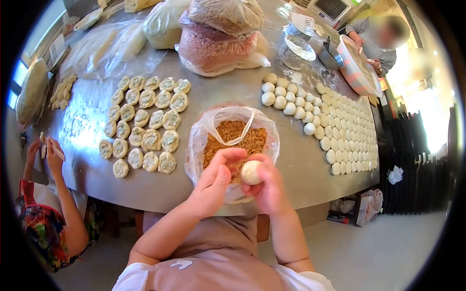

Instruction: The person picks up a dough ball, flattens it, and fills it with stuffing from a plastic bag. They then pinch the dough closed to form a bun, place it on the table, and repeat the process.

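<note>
A round, pale dough ball sits in the fingers of my right hand. Beside it my left hand is cupped, thumb apart from the fingers, with nothing visible in it. Both hands are over the near side of a clear plastic bag of crumbly orange-brown filling. To the left lie rows of flattened dough rounds with a pale greenish smear on top. Many smooth dough balls stand in close rows to the right.
Stuffed plastic bags are piled at the back of the metal table. A floury metal bowl and a pink-white tub stand back right, where a person in a checked sleeve works. At left, another person's hands hold a small pale piece.
</note>
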`<action>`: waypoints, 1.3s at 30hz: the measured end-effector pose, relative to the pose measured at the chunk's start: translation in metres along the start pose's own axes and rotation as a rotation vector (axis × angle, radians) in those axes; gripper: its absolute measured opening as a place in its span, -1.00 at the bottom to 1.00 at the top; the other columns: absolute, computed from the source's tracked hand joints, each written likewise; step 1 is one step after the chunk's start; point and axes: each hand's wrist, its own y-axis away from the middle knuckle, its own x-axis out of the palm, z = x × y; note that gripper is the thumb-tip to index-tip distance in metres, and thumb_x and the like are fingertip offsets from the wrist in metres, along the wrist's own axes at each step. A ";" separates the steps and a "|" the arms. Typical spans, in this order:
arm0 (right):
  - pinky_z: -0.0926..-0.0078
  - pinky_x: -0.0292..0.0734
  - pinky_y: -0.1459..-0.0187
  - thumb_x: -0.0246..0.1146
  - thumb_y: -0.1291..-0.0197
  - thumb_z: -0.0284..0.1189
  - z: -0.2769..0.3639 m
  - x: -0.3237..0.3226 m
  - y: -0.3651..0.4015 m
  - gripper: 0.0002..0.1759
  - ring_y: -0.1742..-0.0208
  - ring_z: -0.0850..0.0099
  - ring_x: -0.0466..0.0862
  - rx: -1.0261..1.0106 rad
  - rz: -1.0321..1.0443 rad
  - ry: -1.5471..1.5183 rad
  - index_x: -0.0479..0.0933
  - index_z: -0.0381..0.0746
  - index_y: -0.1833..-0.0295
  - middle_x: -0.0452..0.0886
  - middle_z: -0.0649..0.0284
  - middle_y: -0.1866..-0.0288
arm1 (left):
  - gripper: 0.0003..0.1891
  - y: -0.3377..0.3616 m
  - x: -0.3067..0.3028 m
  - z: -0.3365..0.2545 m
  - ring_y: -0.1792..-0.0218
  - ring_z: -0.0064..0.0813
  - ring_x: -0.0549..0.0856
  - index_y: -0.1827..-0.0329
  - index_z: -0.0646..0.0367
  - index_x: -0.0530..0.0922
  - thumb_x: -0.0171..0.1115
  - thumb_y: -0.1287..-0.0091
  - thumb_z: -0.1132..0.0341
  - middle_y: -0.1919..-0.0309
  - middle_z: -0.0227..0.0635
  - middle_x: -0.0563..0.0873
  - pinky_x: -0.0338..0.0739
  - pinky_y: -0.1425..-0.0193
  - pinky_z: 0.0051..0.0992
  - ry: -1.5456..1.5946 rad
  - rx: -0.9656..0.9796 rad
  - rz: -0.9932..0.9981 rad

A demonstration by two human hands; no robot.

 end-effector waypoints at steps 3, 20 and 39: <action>0.62 0.51 0.30 0.29 -0.28 -0.33 0.025 -0.045 -0.011 -0.58 0.30 0.57 0.56 -0.241 -0.467 0.456 0.35 -0.22 -0.16 0.58 0.27 0.12 | -0.49 0.006 -0.008 -0.032 -0.21 -0.43 0.51 -0.32 0.21 0.31 -0.01 -0.53 0.00 -0.21 -0.28 0.50 0.37 -0.27 -0.39 -0.097 -0.077 -0.076; 0.21 0.57 0.03 0.44 -0.06 -0.42 0.051 -0.185 -0.115 -0.49 0.03 0.06 0.60 -0.412 -0.842 1.625 0.46 -0.28 -0.12 0.48 0.02 -0.06 | -0.78 0.030 -0.026 -0.042 -0.08 -0.57 0.48 -0.09 0.28 0.49 0.11 -0.47 0.36 -0.10 -0.29 0.49 0.32 -0.24 -0.50 -0.219 -0.105 -0.245; 0.26 0.55 -0.10 0.22 -0.26 -0.49 0.043 -0.156 -0.069 -0.58 -0.13 0.09 0.60 -0.554 -0.720 1.623 0.46 -0.28 -0.24 0.54 0.04 -0.19 | -0.86 0.108 -0.080 -0.055 0.05 -0.63 0.58 0.03 0.21 0.55 0.09 -0.49 0.38 0.09 -0.41 0.64 0.44 -0.05 -0.59 -0.410 -0.034 -0.683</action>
